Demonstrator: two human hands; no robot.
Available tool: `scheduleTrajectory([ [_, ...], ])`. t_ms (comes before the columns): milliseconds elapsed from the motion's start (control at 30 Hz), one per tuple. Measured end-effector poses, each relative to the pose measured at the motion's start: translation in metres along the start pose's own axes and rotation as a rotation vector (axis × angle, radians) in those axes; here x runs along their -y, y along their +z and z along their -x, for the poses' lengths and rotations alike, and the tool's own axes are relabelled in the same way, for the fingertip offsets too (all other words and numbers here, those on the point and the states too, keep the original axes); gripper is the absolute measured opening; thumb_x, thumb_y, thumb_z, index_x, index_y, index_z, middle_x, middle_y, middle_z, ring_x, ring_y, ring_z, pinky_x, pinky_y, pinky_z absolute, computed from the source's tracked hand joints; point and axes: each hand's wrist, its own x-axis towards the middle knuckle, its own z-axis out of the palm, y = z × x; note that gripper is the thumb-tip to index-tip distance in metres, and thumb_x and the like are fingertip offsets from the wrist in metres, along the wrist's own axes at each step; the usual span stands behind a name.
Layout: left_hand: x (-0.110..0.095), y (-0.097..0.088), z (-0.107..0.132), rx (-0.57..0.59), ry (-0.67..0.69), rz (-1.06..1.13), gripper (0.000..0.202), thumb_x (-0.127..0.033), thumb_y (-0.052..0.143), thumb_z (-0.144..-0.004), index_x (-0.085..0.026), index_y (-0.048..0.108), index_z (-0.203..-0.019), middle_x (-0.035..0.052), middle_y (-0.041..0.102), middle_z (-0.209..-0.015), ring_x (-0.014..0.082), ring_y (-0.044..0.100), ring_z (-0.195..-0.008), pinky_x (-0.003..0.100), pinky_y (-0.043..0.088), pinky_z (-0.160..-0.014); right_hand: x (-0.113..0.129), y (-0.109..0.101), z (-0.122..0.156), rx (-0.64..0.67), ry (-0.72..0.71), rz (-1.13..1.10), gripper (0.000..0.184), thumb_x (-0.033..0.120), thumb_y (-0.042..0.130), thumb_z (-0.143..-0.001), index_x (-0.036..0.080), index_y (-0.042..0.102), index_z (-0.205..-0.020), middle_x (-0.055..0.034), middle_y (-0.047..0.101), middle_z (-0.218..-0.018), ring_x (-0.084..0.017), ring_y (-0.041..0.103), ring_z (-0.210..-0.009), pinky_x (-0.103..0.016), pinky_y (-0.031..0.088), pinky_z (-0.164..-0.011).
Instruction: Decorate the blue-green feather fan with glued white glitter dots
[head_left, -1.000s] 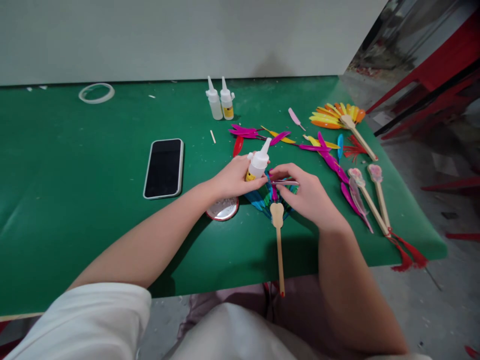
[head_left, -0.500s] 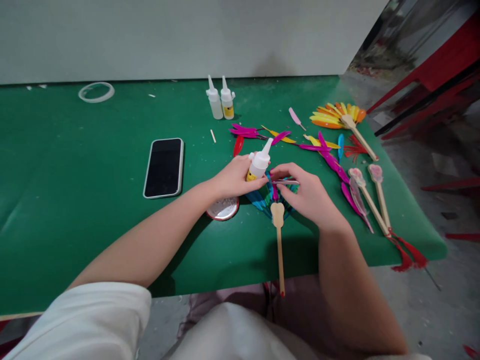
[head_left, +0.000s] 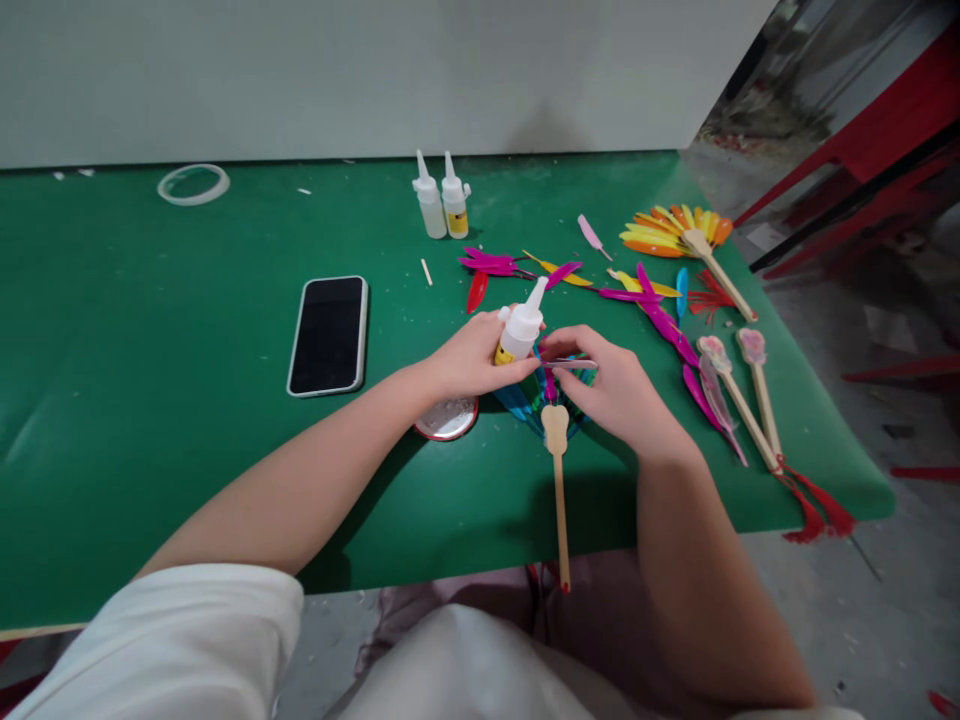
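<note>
My left hand [head_left: 469,358] is wrapped round a small white glue bottle [head_left: 519,327] with a yellow label, its nozzle tilted up and to the right. My right hand [head_left: 616,392] pinches thin tweezers [head_left: 570,365] held level over a half-made feather fan [head_left: 541,392] of blue, green and magenta feathers. The fan's wooden handle [head_left: 559,490] runs toward me past the table's front edge. Both hands rest on the green table [head_left: 150,420], close together above the fan.
A black phone [head_left: 328,335] lies left of my hands, and a round lid [head_left: 445,417] under my left wrist. Two more glue bottles [head_left: 441,198] stand at the back. Loose feathers [head_left: 555,275], a finished yellow-orange fan [head_left: 679,232] and wooden handles [head_left: 750,395] lie right. A tape ring [head_left: 193,185] sits far left.
</note>
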Motion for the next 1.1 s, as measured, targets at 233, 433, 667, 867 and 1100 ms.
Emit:
scheduleTrajectory([
  [233, 0.0014, 0.0010, -0.0001, 0.009, 0.008, -0.002, 0.028, -0.041, 0.053, -0.076, -0.016, 0.059, -0.086, 0.0100, 0.061, -0.106, 0.0239, 0.060, -0.096, 0.040, 0.045, -0.087, 0.0002, 0.0000, -0.0007, 0.007, 0.007, -0.009, 0.036, 0.003, 0.047, -0.076, 0.026, 0.056, -0.103, -0.0001, 0.066, -0.100, -0.016, 0.063, -0.095, -0.033, 0.054, -0.085],
  [433, 0.0007, 0.0007, -0.0004, 0.027, -0.004, -0.015, 0.030, -0.042, 0.051, -0.076, -0.015, 0.058, -0.088, 0.0110, 0.060, -0.110, 0.0243, 0.060, -0.094, 0.040, 0.045, -0.084, 0.0008, -0.0001, -0.0004, 0.001, 0.003, 0.007, 0.034, 0.003, 0.047, -0.078, 0.026, 0.056, -0.102, 0.0002, 0.066, -0.099, -0.016, 0.063, -0.094, -0.033, 0.054, -0.084],
  [667, 0.0000, 0.0007, 0.0004, 0.022, -0.010, -0.021, 0.029, -0.042, 0.051, -0.077, -0.016, 0.058, -0.088, 0.0101, 0.060, -0.109, 0.0236, 0.059, -0.094, 0.039, 0.045, -0.083, 0.0005, 0.0009, -0.0008, -0.009, 0.006, 0.027, 0.032, 0.005, 0.048, -0.078, 0.026, 0.056, -0.101, -0.0002, 0.066, -0.098, -0.017, 0.063, -0.094, -0.034, 0.053, -0.083],
  [867, 0.0006, 0.0018, -0.0003, 0.022, -0.006, -0.010, 0.029, -0.041, 0.051, -0.076, -0.016, 0.058, -0.088, 0.0108, 0.061, -0.108, 0.0242, 0.060, -0.093, 0.040, 0.046, -0.083, -0.0001, 0.0005, -0.0006, -0.015, -0.007, 0.053, 0.032, 0.004, 0.048, -0.078, 0.027, 0.056, -0.100, 0.0001, 0.066, -0.098, -0.017, 0.063, -0.094, -0.034, 0.053, -0.082],
  [1100, 0.0011, 0.0013, -0.0005, 0.001, -0.018, 0.016, 0.028, -0.041, 0.053, -0.076, -0.015, 0.058, -0.087, 0.0104, 0.061, -0.103, 0.0239, 0.060, -0.092, 0.040, 0.047, -0.084, 0.0007, 0.0006, -0.0006, -0.013, -0.001, 0.041, 0.031, 0.005, 0.048, -0.079, 0.026, 0.055, -0.100, -0.0002, 0.065, -0.097, -0.017, 0.063, -0.092, -0.033, 0.053, -0.082],
])
